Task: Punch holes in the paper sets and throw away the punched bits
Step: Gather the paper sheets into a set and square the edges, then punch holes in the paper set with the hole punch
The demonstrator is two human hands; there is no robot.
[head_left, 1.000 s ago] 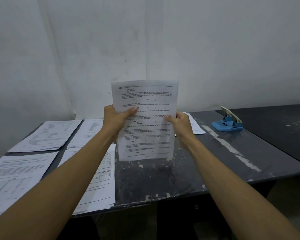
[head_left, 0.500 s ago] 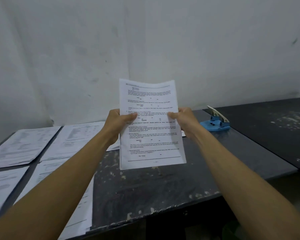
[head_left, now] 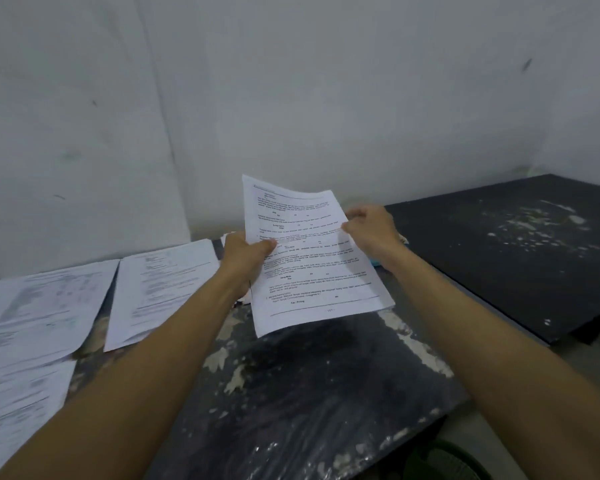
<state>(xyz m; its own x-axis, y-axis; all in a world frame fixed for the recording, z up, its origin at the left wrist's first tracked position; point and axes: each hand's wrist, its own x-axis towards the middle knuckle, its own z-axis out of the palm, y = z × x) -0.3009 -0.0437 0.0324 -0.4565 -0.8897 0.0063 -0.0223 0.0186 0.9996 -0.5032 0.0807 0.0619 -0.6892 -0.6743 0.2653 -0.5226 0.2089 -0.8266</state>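
Observation:
A set of printed white sheets (head_left: 309,258) hangs tilted above the middle of the dark table. My left hand (head_left: 246,254) grips its left edge, thumb on the front. My right hand (head_left: 371,230) pinches its right edge. The blue hole punch is almost wholly hidden behind my right hand and wrist; only a sliver of blue (head_left: 374,262) shows.
Other paper sets lie flat on the left: one (head_left: 163,289) beside my left forearm, another (head_left: 42,313) further left, a third (head_left: 18,407) at the near left. A worn dark table (head_left: 309,393) is under my arms, a second black table (head_left: 520,258) on the right. A green bin rim (head_left: 444,462) shows below.
The paper set has swung down and tilted rightward, from upright toward the table. My view has turned to the right, and the blue punch is now covered by my right hand.

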